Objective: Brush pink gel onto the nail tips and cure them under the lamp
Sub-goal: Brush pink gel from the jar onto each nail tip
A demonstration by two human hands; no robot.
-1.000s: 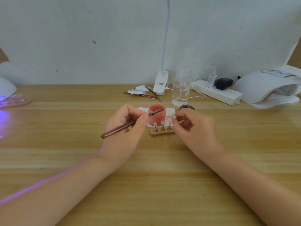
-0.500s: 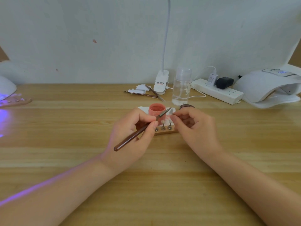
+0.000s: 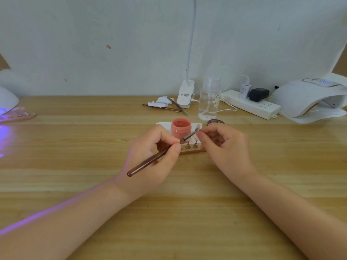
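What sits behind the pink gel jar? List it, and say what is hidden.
Behind the pink gel jar lie a white pad under it, then tweezers, a clear bottle and the lamp clip. The jar covers the pad's middle; the left hand hides the jar's lower left.

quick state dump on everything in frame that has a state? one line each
left hand: grips the brush
brush: tilted, tip up by the right hand's fingertips
right hand: fingers curled, pinching something small at the brush tip; too small to identify
pink gel jar: open, upright
jar lid: off, lying on the table
nail tips: standing on the wooden holder
right lamp: display lit
left lamp: glowing purple
clear bottle: capped, upright
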